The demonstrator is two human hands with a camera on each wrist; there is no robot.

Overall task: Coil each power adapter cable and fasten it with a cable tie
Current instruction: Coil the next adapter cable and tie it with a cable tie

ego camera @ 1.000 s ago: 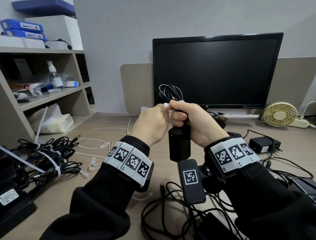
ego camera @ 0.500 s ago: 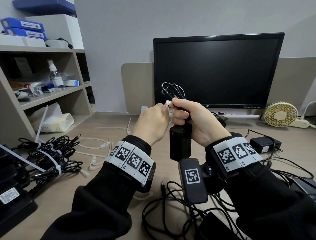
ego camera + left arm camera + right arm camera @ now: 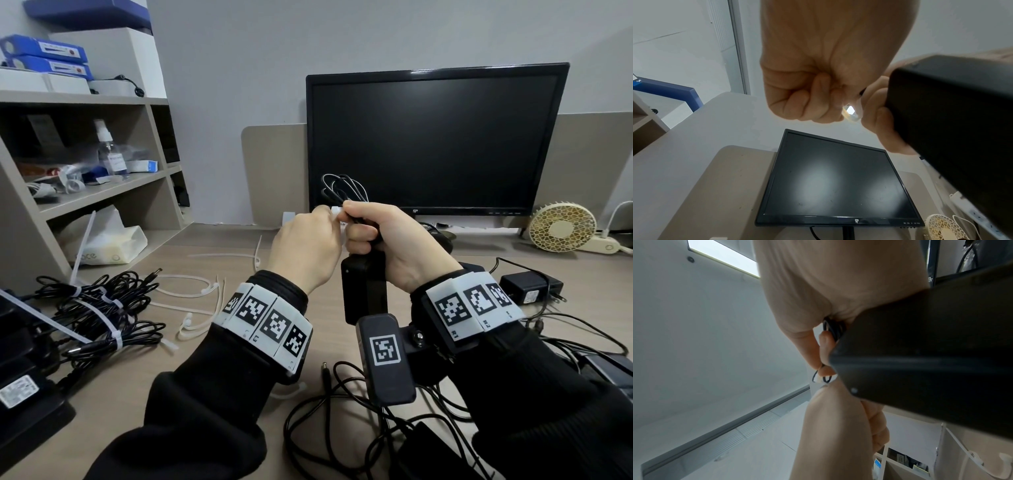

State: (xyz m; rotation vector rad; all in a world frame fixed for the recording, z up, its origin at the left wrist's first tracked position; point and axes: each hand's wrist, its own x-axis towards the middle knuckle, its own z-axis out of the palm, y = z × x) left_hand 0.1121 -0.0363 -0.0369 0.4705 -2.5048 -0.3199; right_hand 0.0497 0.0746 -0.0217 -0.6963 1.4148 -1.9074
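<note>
My right hand (image 3: 373, 229) grips a black power adapter (image 3: 363, 291) together with its coiled black cable (image 3: 342, 190), whose loops stick up above the fist. The adapter body hangs below the hand, large in the wrist views (image 3: 953, 123) (image 3: 931, 353). My left hand (image 3: 308, 246) is curled beside it and pinches a white cable tie (image 3: 335, 211) at the coil; the tie (image 3: 851, 112) shows between the two hands. How far the tie goes round the coil is hidden by fingers.
Tied cable bundles (image 3: 89, 315) lie left on the desk (image 3: 212, 363), loose white cable ties (image 3: 191, 291) in the middle, tangled cables (image 3: 359, 411) near me, another adapter (image 3: 527, 287) right. A monitor (image 3: 435, 137), a small fan (image 3: 561, 228) and shelves (image 3: 102, 192) stand behind.
Both hands stay together at the coil with hardly any movement; the view has shifted slightly.
</note>
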